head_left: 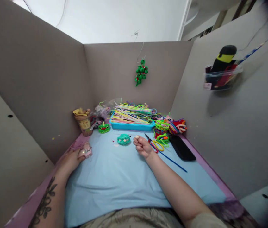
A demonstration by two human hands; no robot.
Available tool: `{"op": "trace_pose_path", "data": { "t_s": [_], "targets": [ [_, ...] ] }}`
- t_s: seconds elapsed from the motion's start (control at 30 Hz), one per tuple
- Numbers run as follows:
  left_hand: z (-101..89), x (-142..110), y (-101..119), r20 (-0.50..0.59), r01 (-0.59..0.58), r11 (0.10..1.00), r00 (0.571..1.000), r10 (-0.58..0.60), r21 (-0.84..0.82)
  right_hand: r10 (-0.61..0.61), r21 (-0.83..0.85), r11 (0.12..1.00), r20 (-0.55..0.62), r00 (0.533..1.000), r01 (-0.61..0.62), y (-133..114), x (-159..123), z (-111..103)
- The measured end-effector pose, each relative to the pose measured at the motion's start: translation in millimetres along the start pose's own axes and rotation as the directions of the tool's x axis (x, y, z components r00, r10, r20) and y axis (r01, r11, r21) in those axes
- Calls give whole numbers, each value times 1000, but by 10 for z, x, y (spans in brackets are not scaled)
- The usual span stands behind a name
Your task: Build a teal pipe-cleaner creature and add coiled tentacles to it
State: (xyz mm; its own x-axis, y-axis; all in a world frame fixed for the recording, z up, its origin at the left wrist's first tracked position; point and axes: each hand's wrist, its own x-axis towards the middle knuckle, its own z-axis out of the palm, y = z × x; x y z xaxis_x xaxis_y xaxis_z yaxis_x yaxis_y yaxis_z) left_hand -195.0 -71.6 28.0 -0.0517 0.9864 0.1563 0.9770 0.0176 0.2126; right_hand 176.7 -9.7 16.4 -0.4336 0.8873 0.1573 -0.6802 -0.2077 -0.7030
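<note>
My left hand [75,157] lies at the left edge of the light blue mat [115,180], its fingers closed round a small pink device [85,151]. My right hand [142,146] rests mid-mat with fingers curled in a loose pinch; whatever is in them is too small to name. A teal fuzzy pipe-cleaner figure [123,139] sits just left of my right hand. Scissors with yellow handles [155,144] lie just right of it, and a blue pipe cleaner [171,161] stretches toward the right.
A blue tray [131,126] piled with coloured pipe cleaners stands at the back. A green figure [103,128] and a tan cup [84,122] are at back left. Finished colourful pieces [171,126] and a black case [181,147] lie right. Grey partition walls enclose the desk.
</note>
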Motion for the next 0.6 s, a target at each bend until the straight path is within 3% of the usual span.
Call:
{"op": "trace_pose_path", "data": {
  "t_s": [0.1, 0.2, 0.27, 0.33, 0.4, 0.47, 0.6],
  "targets": [
    [-20, 10, 31, -12, -12, 1000, 1000, 12, -13, -22, 19, 1000, 23, 1000, 21, -26, -24, -8],
    [-40, -20, 209, -178, -52, 994, 983, 33, -100, -26, 33, 999, 26, 999, 25, -29, -27, -11],
    [-8, -59, 441, -276, -178, 965, 954, 121, -191, -26, 35, 999, 28, 999, 25, -24, -28, -9],
    [65, -124, 740, -306, -312, 913, 924, 227, -265, -24, 31, 999, 41, 999, 23, -16, -33, -2],
    [162, -211, 1057, -320, -395, 850, 902, 288, -348, -12, 25, 1000, 63, 998, 11, -5, -41, 7],
    [258, -301, 1329, -260, -489, 763, 872, 415, -422, 10, 17, 1000, 88, 996, -11, 13, -47, 17],
    [404, -398, 1597, -227, -550, 671, 829, 511, -498, 56, -8, 998, 105, 993, -56, 64, -45, 32]
  ]
}}
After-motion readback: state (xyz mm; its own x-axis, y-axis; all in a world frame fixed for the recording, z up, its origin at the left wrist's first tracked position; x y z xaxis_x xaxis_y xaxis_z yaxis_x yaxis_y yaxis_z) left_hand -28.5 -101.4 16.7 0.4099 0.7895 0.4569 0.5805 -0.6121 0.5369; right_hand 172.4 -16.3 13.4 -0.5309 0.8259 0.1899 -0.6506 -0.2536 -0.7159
